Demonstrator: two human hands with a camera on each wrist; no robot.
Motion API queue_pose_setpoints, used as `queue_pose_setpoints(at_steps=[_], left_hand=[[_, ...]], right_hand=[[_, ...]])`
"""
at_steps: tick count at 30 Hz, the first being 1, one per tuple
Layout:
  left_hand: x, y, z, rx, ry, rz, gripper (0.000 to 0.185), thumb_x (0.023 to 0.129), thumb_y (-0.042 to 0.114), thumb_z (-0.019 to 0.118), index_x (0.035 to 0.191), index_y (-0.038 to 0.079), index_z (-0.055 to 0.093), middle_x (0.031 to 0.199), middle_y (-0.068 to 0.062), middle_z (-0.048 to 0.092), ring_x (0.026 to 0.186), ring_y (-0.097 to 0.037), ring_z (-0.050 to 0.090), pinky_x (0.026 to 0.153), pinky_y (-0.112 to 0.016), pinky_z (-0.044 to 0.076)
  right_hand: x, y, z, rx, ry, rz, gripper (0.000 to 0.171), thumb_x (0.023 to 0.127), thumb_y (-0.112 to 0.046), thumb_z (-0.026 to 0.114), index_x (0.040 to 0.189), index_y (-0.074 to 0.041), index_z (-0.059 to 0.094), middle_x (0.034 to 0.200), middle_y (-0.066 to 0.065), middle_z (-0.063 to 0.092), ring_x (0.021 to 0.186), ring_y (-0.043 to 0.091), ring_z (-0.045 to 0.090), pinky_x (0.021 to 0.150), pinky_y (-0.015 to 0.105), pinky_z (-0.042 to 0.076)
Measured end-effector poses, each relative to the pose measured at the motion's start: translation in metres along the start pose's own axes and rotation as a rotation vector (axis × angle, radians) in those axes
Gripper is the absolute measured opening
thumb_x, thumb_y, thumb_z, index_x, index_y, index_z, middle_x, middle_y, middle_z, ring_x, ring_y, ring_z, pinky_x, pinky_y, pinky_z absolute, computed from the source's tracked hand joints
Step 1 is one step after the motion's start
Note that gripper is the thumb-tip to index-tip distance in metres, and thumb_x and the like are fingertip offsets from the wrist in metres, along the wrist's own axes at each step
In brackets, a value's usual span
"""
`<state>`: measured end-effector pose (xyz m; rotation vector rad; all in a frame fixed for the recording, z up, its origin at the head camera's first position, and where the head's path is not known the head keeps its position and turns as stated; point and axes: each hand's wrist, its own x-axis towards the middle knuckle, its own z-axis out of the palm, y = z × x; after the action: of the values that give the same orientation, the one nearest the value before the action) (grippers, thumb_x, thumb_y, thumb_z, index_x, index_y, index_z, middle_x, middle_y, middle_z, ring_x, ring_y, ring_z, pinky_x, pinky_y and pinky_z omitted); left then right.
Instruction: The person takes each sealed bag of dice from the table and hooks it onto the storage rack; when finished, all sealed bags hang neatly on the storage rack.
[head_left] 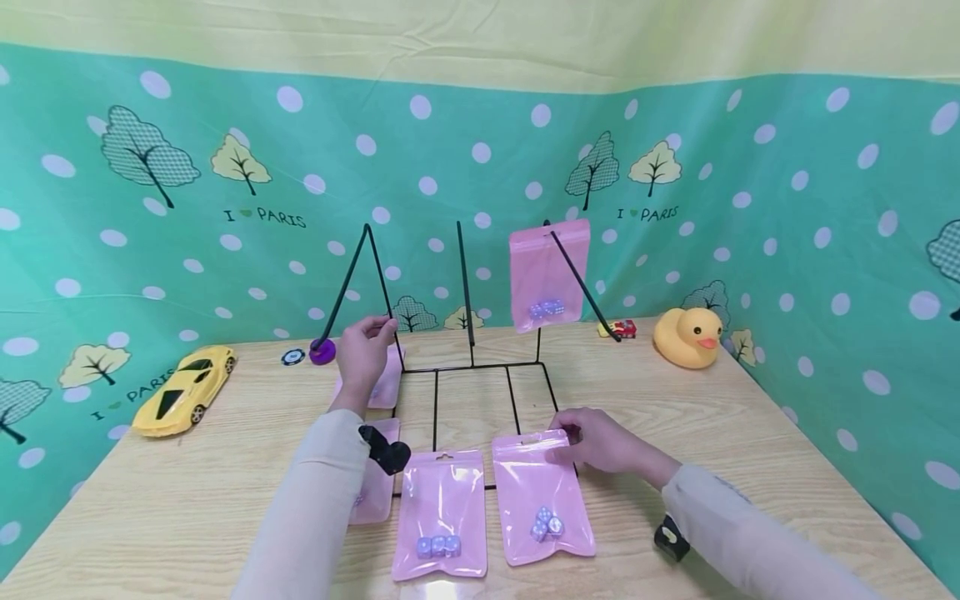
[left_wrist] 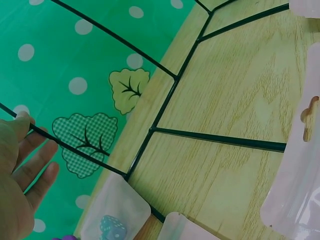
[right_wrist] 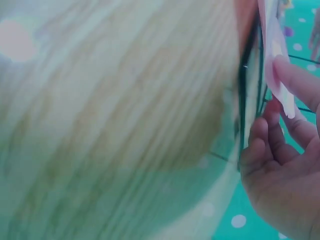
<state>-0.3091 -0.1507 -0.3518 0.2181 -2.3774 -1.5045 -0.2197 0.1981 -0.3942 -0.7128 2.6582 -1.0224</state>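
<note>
Desk: a light wooden desk carries everything, with a teal polka-dot tree-print cloth hung behind its far edge and both sides.
Rack: a black wire display rack stands at the middle of the desk near the far edge, its flat grid base on the wood and thin rods slanting up.
Hanging pouch: a pink plastic zip pouch with dice hangs on the rack's right rod.
Right pouch: a pink zip pouch holding small lilac dice lies flat toward the near edge, just right of the middle.
Middle pouch: a second pink dice pouch lies just beside it to the left.
Car: a yellow toy sports car sits by the left edge.
Duck: a yellow rubber duck sits at the far right corner.
Left hand: the left hand is raised at the rack's left rod, fingers curled round the wire.
Right hand: the right hand pinches the top right corner of the right pouch, fingers closed on its edge.
</note>
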Motion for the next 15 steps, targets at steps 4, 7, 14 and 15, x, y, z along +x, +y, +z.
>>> queue_pose_setpoints(at_steps=[4, 7, 14, 15], left_hand=[[0.0, 0.0, 0.001, 0.004, 0.008, 0.003, 0.032, 0.104, 0.026, 0.062, 0.125, 0.003, 0.069, 0.118, -0.019, 0.072, 0.108, -0.033, 0.069, 0.096, -0.045, 0.051], [0.0, 0.0, 0.001, 0.008, 0.01, 0.005, 0.032, 0.104, 0.026, 0.062, 0.124, 0.003, 0.07, 0.117, -0.019, 0.072, 0.106, -0.033, 0.07, 0.095, -0.045, 0.051], [0.001, -0.001, 0.0, 0.003, -0.001, 0.013, 0.033, 0.104, 0.026, 0.061, 0.125, 0.002, 0.069, 0.118, -0.02, 0.072, 0.105, -0.034, 0.07, 0.095, -0.045, 0.051], [0.001, -0.002, 0.0, -0.005, -0.006, 0.014, 0.033, 0.104, 0.026, 0.061, 0.126, 0.002, 0.069, 0.12, -0.02, 0.071, 0.105, -0.034, 0.07, 0.096, -0.045, 0.052]], right_hand=[[-0.004, -0.001, -0.008, 0.036, -0.024, -0.053, 0.006, 0.094, -0.018, 0.073, 0.095, -0.014, 0.07, 0.085, -0.006, 0.061, 0.081, 0.013, 0.055, 0.073, 0.027, 0.048], [-0.007, -0.003, -0.014, 0.077, -0.035, -0.064, 0.008, 0.096, -0.018, 0.071, 0.101, -0.012, 0.071, 0.089, -0.005, 0.066, 0.083, 0.012, 0.059, 0.073, 0.027, 0.051], [-0.019, -0.019, -0.028, 0.202, -0.065, -0.067, 0.016, 0.098, -0.018, 0.069, 0.108, -0.006, 0.071, 0.094, 0.0, 0.073, 0.087, 0.018, 0.069, 0.079, 0.029, 0.056], [-0.022, -0.023, -0.03, 0.21, -0.065, -0.07, 0.015, 0.098, -0.018, 0.069, 0.108, -0.006, 0.071, 0.094, 0.0, 0.073, 0.087, 0.019, 0.07, 0.08, 0.029, 0.056]])
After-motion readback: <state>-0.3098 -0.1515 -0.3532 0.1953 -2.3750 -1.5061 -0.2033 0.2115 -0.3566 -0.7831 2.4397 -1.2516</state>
